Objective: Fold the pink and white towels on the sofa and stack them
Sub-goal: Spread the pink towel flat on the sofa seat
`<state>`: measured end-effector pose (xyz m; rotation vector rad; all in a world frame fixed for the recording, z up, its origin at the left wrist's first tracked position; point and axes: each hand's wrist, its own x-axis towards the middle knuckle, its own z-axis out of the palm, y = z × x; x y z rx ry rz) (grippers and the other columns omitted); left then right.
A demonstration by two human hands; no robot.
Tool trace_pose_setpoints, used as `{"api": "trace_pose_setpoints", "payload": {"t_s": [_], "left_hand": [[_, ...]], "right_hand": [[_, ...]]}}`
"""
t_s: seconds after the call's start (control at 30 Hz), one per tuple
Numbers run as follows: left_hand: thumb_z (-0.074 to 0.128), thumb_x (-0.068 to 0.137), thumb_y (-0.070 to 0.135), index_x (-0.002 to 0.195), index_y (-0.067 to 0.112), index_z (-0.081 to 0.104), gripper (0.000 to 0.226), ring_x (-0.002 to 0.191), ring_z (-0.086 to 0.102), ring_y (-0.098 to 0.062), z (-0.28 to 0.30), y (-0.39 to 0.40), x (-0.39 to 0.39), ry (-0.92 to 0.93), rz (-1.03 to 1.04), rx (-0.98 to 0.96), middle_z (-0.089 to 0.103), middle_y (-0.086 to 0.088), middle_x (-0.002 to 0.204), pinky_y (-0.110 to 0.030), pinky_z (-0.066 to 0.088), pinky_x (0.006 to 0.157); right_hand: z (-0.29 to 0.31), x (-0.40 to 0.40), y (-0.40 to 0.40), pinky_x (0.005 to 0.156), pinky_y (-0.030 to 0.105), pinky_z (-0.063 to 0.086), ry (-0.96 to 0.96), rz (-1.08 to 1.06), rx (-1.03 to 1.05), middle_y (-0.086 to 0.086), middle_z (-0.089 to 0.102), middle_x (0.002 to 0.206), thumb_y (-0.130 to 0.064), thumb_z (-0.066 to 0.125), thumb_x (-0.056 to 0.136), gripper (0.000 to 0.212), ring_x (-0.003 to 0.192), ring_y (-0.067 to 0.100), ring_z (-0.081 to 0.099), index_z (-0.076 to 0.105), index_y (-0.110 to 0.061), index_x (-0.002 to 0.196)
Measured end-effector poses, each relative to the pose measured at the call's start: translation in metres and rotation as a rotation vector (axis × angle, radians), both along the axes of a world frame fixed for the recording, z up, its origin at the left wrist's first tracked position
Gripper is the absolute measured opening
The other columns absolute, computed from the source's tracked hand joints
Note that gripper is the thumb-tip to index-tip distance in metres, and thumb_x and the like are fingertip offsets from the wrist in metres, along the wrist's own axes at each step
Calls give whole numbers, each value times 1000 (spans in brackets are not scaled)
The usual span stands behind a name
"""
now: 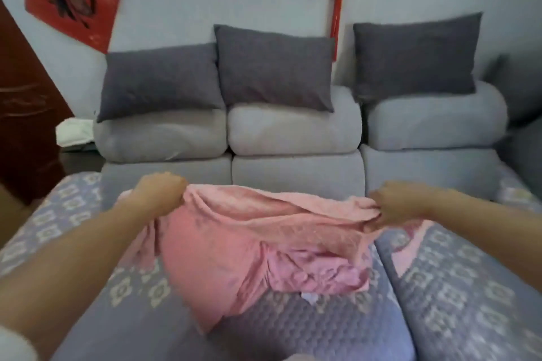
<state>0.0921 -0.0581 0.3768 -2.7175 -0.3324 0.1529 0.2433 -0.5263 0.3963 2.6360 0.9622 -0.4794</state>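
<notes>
A pink towel (249, 246) hangs rumpled over the patterned sofa seat (457, 287), stretched between both hands. My left hand (159, 192) grips its upper left edge. My right hand (394, 205) grips its upper right edge. The towel's lower part sags in folds onto the seat. A small white scrap (309, 297) peeks out under the pink towel's lower edge; I cannot tell whether it is the white towel.
Three dark grey cushions (272, 67) lean on the light grey backrest (293, 129). A white cloth (73, 132) lies at the sofa's far left end, next to a dark wooden door (26, 114). Red decorations hang on the wall.
</notes>
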Motion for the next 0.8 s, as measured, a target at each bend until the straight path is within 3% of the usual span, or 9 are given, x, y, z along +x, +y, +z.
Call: {"api": "trace_pose_setpoints", "payload": {"t_s": [0.1, 0.23, 0.37, 0.43, 0.53, 0.6, 0.63, 0.7, 0.8], "left_hand": [[48, 81, 29, 97, 12, 73, 34, 99, 70, -32, -19, -1, 8, -150, 63, -519, 73, -13, 105, -42, 56, 83], [62, 84, 18, 102, 16, 75, 22, 94, 70, -19, -34, -6, -3, -477, 441, -1531, 75, -2, 104, -47, 56, 93], [56, 96, 11, 101, 15, 72, 17, 81, 75, -19, -38, -18, 0, -574, 612, -1776, 78, -5, 94, -38, 63, 69], [64, 87, 15, 104, 15, 73, 19, 86, 75, -19, -29, -15, 1, -527, 489, -1675, 77, -8, 101, -35, 61, 74], [73, 61, 51, 112, 17, 72, 62, 100, 67, -16, -6, 12, -5, -195, 113, -934, 73, -6, 112, -31, 51, 87], [74, 55, 76, 104, 29, 69, 68, 84, 68, -14, 8, 27, -10, 206, 170, -480, 72, 5, 95, -28, 50, 72], [72, 69, 69, 107, 32, 66, 53, 86, 68, -15, 10, 29, -13, 352, 169, -268, 71, 7, 96, -28, 48, 69], [59, 89, 42, 114, 33, 59, 27, 101, 69, -20, -3, 23, -12, 343, 13, 52, 70, 4, 111, -32, 50, 74], [52, 86, 32, 105, 26, 67, 26, 99, 70, -30, 0, 2, 7, 18, 101, -11, 71, -4, 108, -38, 57, 80]], "right_hand": [[-50, -28, 2, 57, 16, 38, 293, -156, -5, -8, 54, 71, -74, 61, 81, 53, 75, 18, 55, 49, -23, 70], [-88, -64, -12, 88, 19, 51, 687, -218, 285, -17, 70, 108, -67, 68, 74, 48, 96, 0, 65, 63, -38, 113], [-135, -109, 0, 79, 18, 49, 1131, -394, 442, -14, 73, 96, -18, 75, 81, 28, 86, 3, 63, 69, -24, 108], [-160, -123, 4, 94, 35, 52, 1287, -517, 551, 7, 72, 117, -28, 81, 79, 43, 103, 16, 65, 69, -14, 118], [-155, -118, 2, 96, 32, 50, 1431, -624, 512, 14, 65, 131, -43, 80, 81, 67, 116, 20, 64, 58, -8, 133], [-137, -105, 3, 71, 20, 50, 1107, -420, 248, 8, 74, 104, -44, 79, 77, 49, 82, 11, 67, 69, -6, 106], [-133, -96, 6, 60, 19, 46, 846, -295, 113, 4, 72, 91, -43, 76, 77, 38, 68, 10, 60, 67, -9, 91], [-126, -67, 8, 62, 26, 46, 359, -185, 20, 5, 69, 95, -36, 66, 85, 23, 73, 17, 60, 64, -13, 89], [-93, -19, -5, 68, 28, 39, 163, -392, 431, 4, 71, 98, -32, 57, 89, 25, 91, 21, 67, 71, -14, 98]]}}
